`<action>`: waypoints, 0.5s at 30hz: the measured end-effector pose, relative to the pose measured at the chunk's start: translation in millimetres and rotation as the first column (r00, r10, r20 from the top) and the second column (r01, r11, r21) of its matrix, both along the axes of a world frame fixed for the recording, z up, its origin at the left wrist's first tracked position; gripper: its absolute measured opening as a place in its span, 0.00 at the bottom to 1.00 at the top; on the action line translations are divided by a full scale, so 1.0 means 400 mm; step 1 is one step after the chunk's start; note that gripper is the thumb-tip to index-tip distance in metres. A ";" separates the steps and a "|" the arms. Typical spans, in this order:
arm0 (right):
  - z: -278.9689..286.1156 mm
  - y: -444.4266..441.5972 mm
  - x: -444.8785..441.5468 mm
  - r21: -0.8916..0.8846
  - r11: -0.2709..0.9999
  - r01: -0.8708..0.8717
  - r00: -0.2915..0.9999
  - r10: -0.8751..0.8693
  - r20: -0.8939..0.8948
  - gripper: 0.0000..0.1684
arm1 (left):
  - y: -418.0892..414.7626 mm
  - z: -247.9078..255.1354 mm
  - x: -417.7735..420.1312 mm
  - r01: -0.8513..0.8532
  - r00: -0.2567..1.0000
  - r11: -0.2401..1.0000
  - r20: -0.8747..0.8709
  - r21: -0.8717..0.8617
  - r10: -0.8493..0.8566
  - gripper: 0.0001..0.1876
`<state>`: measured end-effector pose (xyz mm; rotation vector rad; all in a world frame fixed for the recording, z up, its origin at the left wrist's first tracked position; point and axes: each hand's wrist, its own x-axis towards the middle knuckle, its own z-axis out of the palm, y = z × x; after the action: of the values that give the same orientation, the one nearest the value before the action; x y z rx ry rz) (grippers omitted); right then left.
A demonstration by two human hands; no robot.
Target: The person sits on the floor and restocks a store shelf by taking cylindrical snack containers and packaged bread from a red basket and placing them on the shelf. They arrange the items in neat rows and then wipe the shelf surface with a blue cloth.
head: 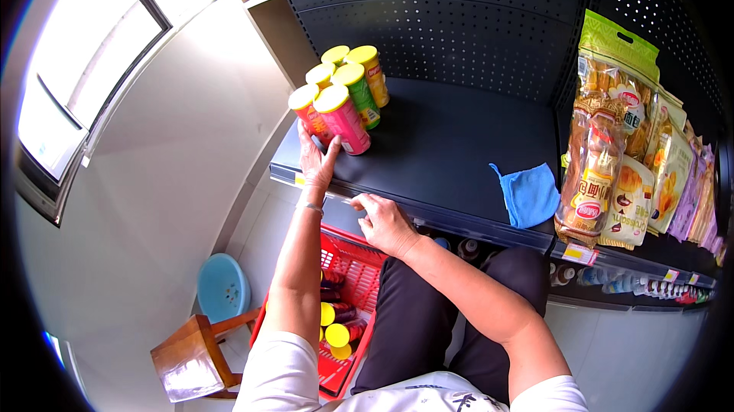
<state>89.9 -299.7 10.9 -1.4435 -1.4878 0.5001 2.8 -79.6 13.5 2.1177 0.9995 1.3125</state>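
Note:
Several chip canisters with yellow lids stand upright in a tight group at the left end of a black metal shelf [436,142]. In front are a red canister [313,117] and a pink canister [345,125]; behind the pink one are a green canister [363,96] and a yellow canister [376,75]. My left hand [316,157] spans the base of the red canister, fingers on its left side and thumb against the pink one. Just over the shelf's front edge is my right hand [383,223], its fingers loosely bent with nothing visible between them.
A red plastic basket [367,274] below holds more canisters. On the shelf lies a blue cloth [530,195], beside bagged breads [596,165] at right. Bottles [608,280] line the lower shelf. A wooden stool [192,357] and blue basin [222,286] are at left.

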 end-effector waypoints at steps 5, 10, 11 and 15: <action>0.037 -0.028 -0.023 0.067 0.998 -0.003 0.995 -0.004 0.103 0.17 | 0.041 -0.042 -0.011 0.055 0.992 0.998 0.115 0.032 -0.059 0.51; 0.031 -0.043 -0.032 0.154 0.986 -0.058 0.979 0.026 0.202 0.18 | 0.054 -0.044 -0.010 0.052 0.985 0.996 0.170 -0.066 -0.040 0.42; 0.026 -0.041 -0.025 0.166 0.984 -0.060 0.971 0.019 0.237 0.19 | 0.032 -0.027 -0.002 0.049 0.987 0.996 0.156 -0.075 -0.037 0.42; 0.054 -0.076 -0.008 0.121 0.991 -0.052 0.921 0.001 0.389 0.15 | 0.031 -0.014 0.006 0.042 0.987 0.993 0.161 -0.108 -0.024 0.44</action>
<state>86.5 -330.2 32.4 -1.4784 -1.8175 0.1286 5.0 -67.0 8.1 1.9061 0.9439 1.3540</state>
